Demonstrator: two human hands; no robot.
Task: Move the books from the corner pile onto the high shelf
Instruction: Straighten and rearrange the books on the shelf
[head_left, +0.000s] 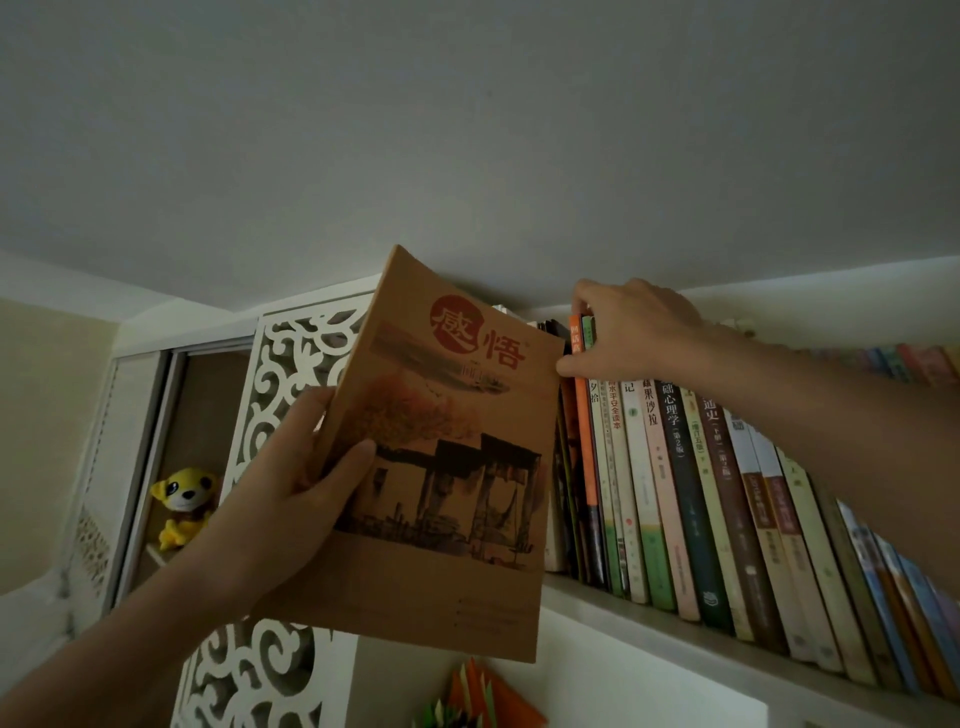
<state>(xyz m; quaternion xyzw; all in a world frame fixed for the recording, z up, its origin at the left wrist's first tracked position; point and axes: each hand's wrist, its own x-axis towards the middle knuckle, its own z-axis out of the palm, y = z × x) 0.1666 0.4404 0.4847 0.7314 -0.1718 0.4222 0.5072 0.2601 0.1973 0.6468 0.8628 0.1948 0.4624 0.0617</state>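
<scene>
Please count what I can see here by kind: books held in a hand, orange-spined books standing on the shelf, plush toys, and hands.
Brown book held in a hand: 1
Orange-spined book on the shelf: 1
Yellow plush toy: 1
Hands: 2, left hand and right hand
Total: 5

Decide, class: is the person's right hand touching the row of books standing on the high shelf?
Touching. The head view shows the right hand laid over the tops of the shelved books, its fingers curled round the orange spine and its neighbours.
</scene>
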